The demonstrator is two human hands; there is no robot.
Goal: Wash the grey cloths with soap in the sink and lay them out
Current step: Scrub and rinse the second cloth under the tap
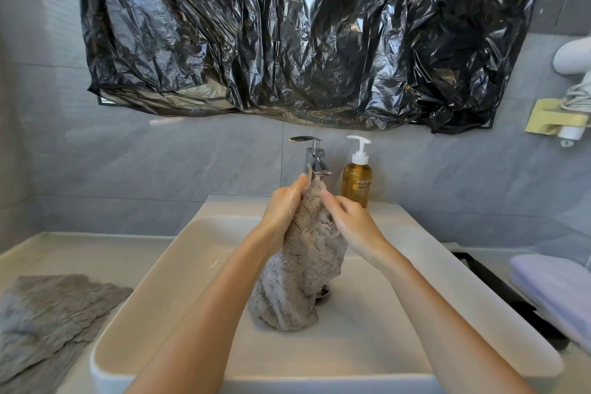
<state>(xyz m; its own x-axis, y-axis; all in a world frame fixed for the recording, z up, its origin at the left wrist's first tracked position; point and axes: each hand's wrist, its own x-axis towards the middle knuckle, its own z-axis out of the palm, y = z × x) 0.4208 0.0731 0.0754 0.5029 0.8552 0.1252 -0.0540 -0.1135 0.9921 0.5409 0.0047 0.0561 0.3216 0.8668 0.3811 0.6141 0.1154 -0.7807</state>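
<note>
Over the sink [399, 313], just under the tap [315, 160], the cloth [303, 265] hangs bunched and upright, its top held up to the spout and its lower folds resting on the basin floor beside the drain [323, 293]. The left hand [284, 201] is curled round the top left of the bunch; the right hand [348, 217] pinches the top right, and the two nearly meet. Whether water is running cannot be told.

The main risk, as I judge it, is the trailing end: it lies against the drain and could cover it, so the water would back up. The cloth looks wet and heavy, so a loosened pinch would drop it into the basin. Hard rubbing this high could throw splashes onto the soap bottle [357, 182] just right of the tap, or across the rim.

A second cloth [54, 313] lies spread on the counter [64, 253] to the left, well apart; carrying this one over unwrung would drip on it. A folded towel [556, 291] lies at the right.
</note>
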